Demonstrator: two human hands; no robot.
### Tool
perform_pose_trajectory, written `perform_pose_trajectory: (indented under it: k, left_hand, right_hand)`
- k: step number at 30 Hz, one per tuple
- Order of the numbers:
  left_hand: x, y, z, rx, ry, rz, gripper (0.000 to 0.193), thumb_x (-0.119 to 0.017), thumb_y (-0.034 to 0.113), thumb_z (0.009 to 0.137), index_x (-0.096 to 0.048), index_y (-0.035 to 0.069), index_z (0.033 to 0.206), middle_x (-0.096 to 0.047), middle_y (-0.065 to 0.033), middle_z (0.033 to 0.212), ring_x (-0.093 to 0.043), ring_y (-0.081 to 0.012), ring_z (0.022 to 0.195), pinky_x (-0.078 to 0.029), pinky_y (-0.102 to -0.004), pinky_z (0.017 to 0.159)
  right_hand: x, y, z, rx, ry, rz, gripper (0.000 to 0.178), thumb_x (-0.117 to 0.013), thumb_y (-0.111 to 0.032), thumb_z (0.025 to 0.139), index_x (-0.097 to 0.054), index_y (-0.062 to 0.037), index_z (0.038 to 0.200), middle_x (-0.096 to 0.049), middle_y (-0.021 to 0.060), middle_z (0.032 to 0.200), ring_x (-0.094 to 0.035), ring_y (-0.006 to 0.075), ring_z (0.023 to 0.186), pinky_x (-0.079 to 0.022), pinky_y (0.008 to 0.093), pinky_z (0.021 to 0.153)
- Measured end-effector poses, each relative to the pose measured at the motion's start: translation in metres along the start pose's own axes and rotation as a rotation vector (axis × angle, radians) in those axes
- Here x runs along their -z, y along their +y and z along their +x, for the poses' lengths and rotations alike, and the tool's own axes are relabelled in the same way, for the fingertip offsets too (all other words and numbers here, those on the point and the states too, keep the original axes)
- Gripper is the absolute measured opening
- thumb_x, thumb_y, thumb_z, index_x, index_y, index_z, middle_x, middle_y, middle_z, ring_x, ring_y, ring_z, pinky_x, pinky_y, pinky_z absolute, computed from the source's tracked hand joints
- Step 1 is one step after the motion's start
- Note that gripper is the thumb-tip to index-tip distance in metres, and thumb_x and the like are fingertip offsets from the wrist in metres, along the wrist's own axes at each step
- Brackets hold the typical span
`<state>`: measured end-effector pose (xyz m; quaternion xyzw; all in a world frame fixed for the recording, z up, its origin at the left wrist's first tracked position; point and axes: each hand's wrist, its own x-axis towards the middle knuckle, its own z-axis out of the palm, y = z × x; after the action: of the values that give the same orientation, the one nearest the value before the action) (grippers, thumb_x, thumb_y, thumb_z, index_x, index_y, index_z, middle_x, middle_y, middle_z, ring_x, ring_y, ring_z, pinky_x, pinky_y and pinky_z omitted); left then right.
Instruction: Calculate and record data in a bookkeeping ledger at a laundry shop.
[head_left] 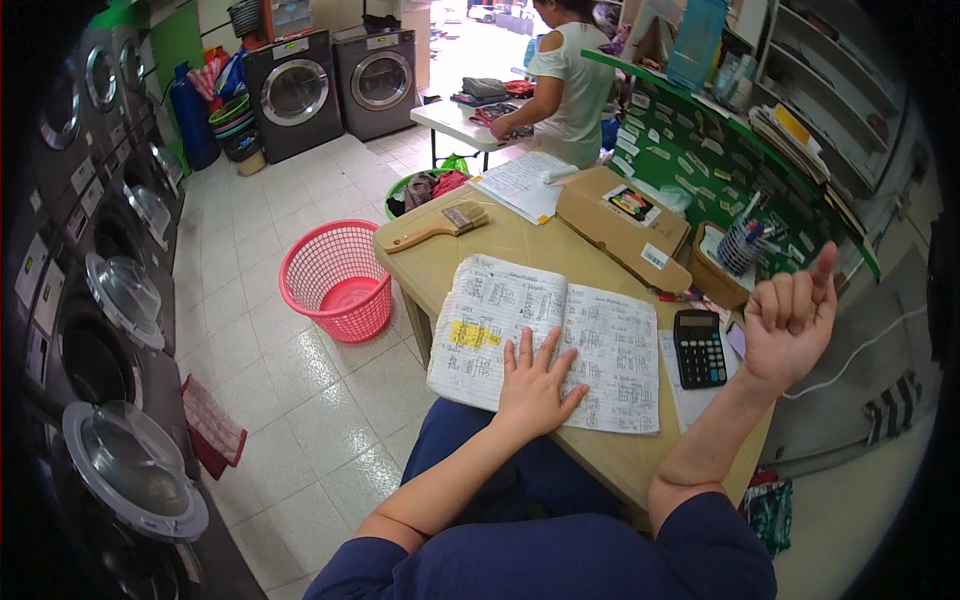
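An open notebook (610, 395) with handwritten pages lies on the tan table (540, 245), a yellow-highlighted patch on its left page. My left hand (540, 385) rests flat across its middle, fingers spread and empty. Raised over the table's right side, my right hand (790, 320) has most fingers curled in and one digit pointing up; nothing shows in it. Below and left of that hand sits a black calculator (699, 350) on paper. A mesh pen cup (742, 247) full of pens stands just beyond the right hand.
A wide paintbrush (440, 227), a cardboard box (620, 222) and written sheets (520, 185) lie farther back on the table. A pink basket (335, 280) stands on the floor at left, near washers with open doors (135, 470). Another person (575, 90) handles clothes at a white table (455, 125).
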<state>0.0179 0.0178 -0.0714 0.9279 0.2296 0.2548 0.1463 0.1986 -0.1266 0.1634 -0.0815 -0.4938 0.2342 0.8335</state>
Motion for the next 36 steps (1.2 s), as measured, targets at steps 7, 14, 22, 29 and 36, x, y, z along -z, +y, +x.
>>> perform_pose_trajectory:
  k: [7, 14, 22, 29, 36]
  left_hand:
    - [0.004, 0.004, 0.004, -0.02, -0.016, 0.005, 0.061, -0.059, 0.054, 0.092, -0.057, 0.015, 0.139, -0.035, -0.0188, 0.158, -0.024, -0.0521, 0.145, -0.015, -0.0662, 0.117]
    - [-0.034, -0.02, -0.005, -0.127, 0.079, 0.301, 0.062, -0.053, 0.055, 0.093, -0.047, 0.029, 0.149, -0.028, -0.0099, 0.164, -0.022, -0.0445, 0.149, -0.018, -0.0648, 0.115]
    - [-0.032, -0.022, -0.005, -0.107, 0.003, 0.354, 0.059, -0.046, 0.054, 0.097, -0.043, 0.033, 0.152, -0.019, -0.0063, 0.167, -0.02, -0.0445, 0.149, -0.018, -0.0666, 0.114]
    - [-0.032, -0.018, 0.0, -0.12, -0.015, 0.558, 0.057, -0.038, 0.057, 0.1, -0.047, 0.03, 0.15, -0.029, -0.0088, 0.164, -0.025, -0.0385, 0.149, -0.021, -0.0619, 0.115]
    - [-0.03, -0.015, -0.004, -0.085, -0.037, 0.606, 0.056, -0.041, 0.054, 0.101, -0.04, 0.034, 0.154, -0.021, -0.0073, 0.167, -0.016, -0.0383, 0.153, -0.01, -0.059, 0.119]
  right_hand:
    - [0.013, 0.094, -0.019, -0.406, -0.154, -1.166, 0.04, -0.055, -0.034, 0.099, -0.072, -0.0025, 0.116, -0.066, 0.0073, 0.089, -0.058, 0.0148, 0.081, -0.048, 0.0297, 0.072]
    - [0.049, 0.15, -0.168, -0.272, -0.9, -1.377, 0.053, -0.062, -0.052, 0.088, -0.066, -0.0198, 0.129, -0.054, 0.0156, 0.142, -0.036, 0.0426, 0.142, -0.016, 0.0735, 0.112]
    - [0.049, 0.148, -0.165, -0.266, -0.884, -1.411, 0.049, -0.059, -0.043, 0.096, -0.06, -0.0147, 0.137, -0.053, 0.0168, 0.143, -0.041, 0.0367, 0.139, -0.023, 0.0585, 0.118]
    - [0.058, 0.152, -0.169, -0.32, -0.916, -1.382, 0.055, -0.056, -0.048, 0.097, -0.055, -0.0159, 0.142, -0.045, 0.0172, 0.151, -0.033, 0.0358, 0.146, -0.018, 0.0617, 0.119]
    - [0.058, 0.15, -0.171, -0.327, -0.932, -1.38, 0.057, -0.056, -0.049, 0.097, -0.054, -0.016, 0.143, -0.044, 0.0176, 0.151, -0.033, 0.0356, 0.146, -0.017, 0.0614, 0.119]
